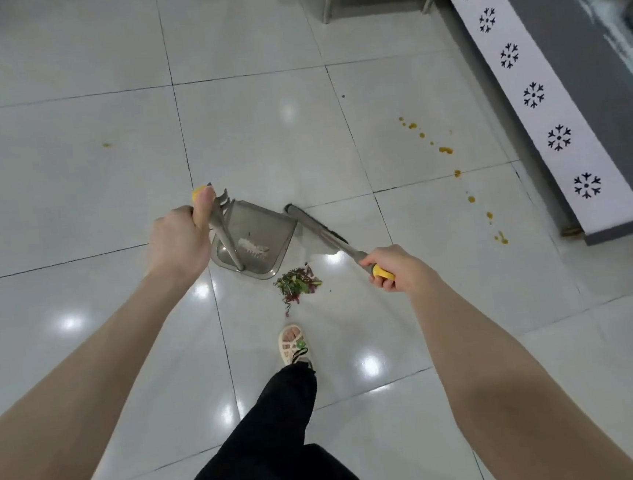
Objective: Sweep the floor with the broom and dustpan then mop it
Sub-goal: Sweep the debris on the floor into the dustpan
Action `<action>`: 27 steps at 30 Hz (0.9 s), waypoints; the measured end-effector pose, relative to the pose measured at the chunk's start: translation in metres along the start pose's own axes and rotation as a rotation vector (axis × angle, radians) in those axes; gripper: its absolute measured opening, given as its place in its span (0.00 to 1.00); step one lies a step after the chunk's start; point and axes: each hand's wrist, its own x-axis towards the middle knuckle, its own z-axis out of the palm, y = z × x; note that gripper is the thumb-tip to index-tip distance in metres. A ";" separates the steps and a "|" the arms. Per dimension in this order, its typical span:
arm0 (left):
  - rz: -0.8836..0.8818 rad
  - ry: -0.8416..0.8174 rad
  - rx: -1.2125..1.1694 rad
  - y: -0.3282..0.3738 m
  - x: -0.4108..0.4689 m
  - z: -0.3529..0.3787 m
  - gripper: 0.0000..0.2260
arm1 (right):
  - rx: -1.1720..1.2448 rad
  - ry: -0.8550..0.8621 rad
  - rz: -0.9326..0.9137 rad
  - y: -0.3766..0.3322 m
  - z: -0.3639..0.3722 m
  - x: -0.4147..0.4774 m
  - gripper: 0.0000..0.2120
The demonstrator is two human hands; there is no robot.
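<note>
**Sweeping step: pan set, broom poised, scraps waiting**

Head view: our left hand (179,240) wraps its fingers round the yellow-tipped handle of the dustpan (257,237), which sits at centre frame on the tiled floor (73,184). Our right hand (394,267) curls round the yellow grip of the broom (317,228), whose head lies just right of the pan. The leafy scrap pile (297,283) sits just below the pan's lip, not yet inside. Our call: the broom now needs to swing behind the pile and flick it in while the pan is held steady. Yellow drips (446,150) trail down the right side, mop work we reckon, and no mop shows. No writing to read, only black snowflake motifs on the white panel (533,94) at right.
</note>
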 end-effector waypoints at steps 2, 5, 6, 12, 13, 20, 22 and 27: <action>0.022 0.000 0.002 -0.009 -0.022 -0.002 0.35 | 0.088 0.020 -0.006 0.033 0.001 -0.012 0.06; 0.042 -0.020 0.013 -0.017 -0.056 -0.006 0.35 | 0.230 0.048 -0.003 0.076 -0.006 -0.034 0.05; 0.034 -0.020 0.013 -0.019 -0.064 -0.008 0.35 | 0.268 0.059 0.004 0.087 -0.008 -0.039 0.04; 0.023 -0.038 0.039 -0.027 -0.085 -0.017 0.34 | 0.342 0.185 -0.004 0.133 -0.003 -0.056 0.06; 0.021 -0.044 0.044 -0.029 -0.086 -0.017 0.34 | 0.339 0.203 -0.003 0.137 -0.001 -0.056 0.07; 0.068 -0.084 0.054 -0.052 -0.084 -0.025 0.35 | 0.319 0.314 0.051 0.154 0.020 -0.053 0.08; 0.107 -0.090 0.057 -0.066 -0.077 -0.030 0.34 | 0.338 0.289 0.071 0.158 0.042 -0.052 0.08; 0.122 -0.136 0.031 -0.089 -0.062 -0.055 0.33 | 0.437 0.204 0.061 0.157 0.119 -0.064 0.09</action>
